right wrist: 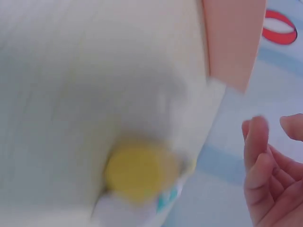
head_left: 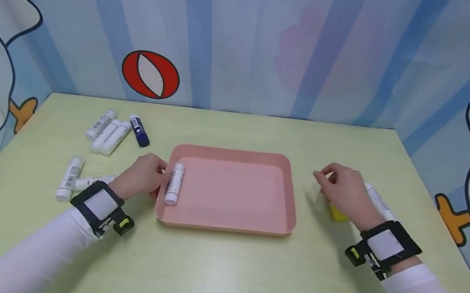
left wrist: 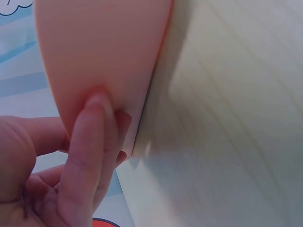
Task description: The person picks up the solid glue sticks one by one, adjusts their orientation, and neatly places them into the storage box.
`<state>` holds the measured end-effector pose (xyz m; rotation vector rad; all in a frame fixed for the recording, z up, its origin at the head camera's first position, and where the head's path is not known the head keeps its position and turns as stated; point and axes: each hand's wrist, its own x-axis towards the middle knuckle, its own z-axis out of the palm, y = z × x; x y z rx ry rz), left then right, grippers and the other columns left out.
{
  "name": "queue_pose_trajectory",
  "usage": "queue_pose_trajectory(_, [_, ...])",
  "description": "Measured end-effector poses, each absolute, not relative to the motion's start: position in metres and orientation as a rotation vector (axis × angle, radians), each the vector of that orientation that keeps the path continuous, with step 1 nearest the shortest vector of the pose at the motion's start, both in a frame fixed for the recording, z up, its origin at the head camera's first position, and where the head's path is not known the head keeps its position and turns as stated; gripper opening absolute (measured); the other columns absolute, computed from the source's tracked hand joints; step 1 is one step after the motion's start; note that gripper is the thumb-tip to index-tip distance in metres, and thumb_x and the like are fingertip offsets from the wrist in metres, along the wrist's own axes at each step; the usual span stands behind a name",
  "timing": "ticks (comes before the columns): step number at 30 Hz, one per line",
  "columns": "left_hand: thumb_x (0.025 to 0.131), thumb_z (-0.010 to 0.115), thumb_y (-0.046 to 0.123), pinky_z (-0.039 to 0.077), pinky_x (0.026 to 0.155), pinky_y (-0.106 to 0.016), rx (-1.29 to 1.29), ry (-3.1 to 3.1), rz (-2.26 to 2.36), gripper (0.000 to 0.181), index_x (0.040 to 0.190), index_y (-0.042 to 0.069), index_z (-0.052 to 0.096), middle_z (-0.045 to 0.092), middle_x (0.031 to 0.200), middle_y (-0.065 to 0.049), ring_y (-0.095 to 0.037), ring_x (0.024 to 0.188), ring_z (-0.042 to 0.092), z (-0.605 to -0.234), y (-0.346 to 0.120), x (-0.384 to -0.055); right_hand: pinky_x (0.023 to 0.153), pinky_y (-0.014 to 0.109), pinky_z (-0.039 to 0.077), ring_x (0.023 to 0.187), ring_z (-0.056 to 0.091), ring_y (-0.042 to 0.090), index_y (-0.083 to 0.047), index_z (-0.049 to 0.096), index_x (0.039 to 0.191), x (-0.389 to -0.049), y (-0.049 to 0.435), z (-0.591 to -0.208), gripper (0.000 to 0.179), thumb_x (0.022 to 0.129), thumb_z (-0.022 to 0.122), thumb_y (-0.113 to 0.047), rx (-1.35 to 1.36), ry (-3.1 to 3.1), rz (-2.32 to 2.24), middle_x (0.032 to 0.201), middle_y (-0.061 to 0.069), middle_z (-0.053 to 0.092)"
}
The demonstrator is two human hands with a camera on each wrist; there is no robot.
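Note:
My left hand [head_left: 144,176] grips the left rim of a pink tray [head_left: 237,192]. In the left wrist view its fingertips press the outer side of the tray wall [left wrist: 104,47], with the thumb around at the other side. A white capped stick [head_left: 174,184], like a glue stick, lies inside the tray along its left wall. Right of the tray, my right hand [head_left: 351,192] hovers with loosely curled fingers and holds nothing. Below it is a yellow object [head_left: 337,214], partly hidden by the hand; its round yellow face [right wrist: 135,172] shows blurred in the right wrist view.
Another white stick [head_left: 379,201] lies right of my right hand, partly covered by the wrist. Several white sticks [head_left: 109,134] and a dark blue one [head_left: 139,131] lie at the back left. Two more white sticks [head_left: 70,177] are beside my left wrist. A striped backdrop [head_left: 250,42] stands behind the table.

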<state>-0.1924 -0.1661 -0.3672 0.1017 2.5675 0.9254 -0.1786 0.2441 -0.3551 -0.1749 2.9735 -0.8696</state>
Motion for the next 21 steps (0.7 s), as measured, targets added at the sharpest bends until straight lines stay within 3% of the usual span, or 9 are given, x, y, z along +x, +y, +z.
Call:
queue_pose_trajectory(5, [0.09,0.05,0.012,0.048,0.05,-0.029,0.102,2.568,0.952,0.02,0.098,-0.003,0.062,0.061,0.067,-0.008,-0.017,0.053,0.059,-0.366,-0.167,-0.192,0.049,0.03,0.04,0.059,0.05,0.019,0.001,0.056,0.1,-0.167,0.265,-0.353,0.039,0.088,0.054,-0.035,-0.216,3.151,-0.628,0.077,0.011,0.057])
queue_pose_trajectory(9, [0.089,0.051,0.011,0.049,0.051,-0.03,0.09,2.556,0.974,0.023,0.105,-0.004,0.061,0.061,0.067,-0.009,-0.018,0.053,0.06,-0.368,-0.167,-0.193,0.042,0.029,0.035,0.053,0.046,0.018,0.006,0.057,0.097,-0.158,0.271,-0.36,0.038,0.084,0.06,-0.03,-0.268,3.209,-0.434,0.072,0.01,0.053])
queue_pose_trajectory(15, [0.09,0.051,0.013,0.049,0.052,-0.03,0.069,2.55,0.979,0.022,0.101,-0.003,0.061,0.061,0.069,-0.009,-0.018,0.054,0.06,-0.368,-0.166,-0.193,0.038,0.028,0.031,0.048,0.041,0.017,0.003,0.053,0.082,-0.153,0.271,-0.374,0.033,0.079,0.066,-0.028,-0.327,3.248,-0.217,0.063,0.006,0.045])
queue_pose_trajectory(21, [0.089,0.052,0.012,0.049,0.052,-0.031,0.063,2.551,0.995,0.022,0.102,-0.003,0.062,0.062,0.069,-0.009,-0.017,0.054,0.06,-0.366,-0.166,-0.192,0.039,0.029,0.033,0.05,0.043,0.019,0.001,0.054,0.079,-0.153,0.269,-0.38,0.032,0.077,0.067,-0.028,-0.299,3.202,-0.156,0.062,0.007,0.047])
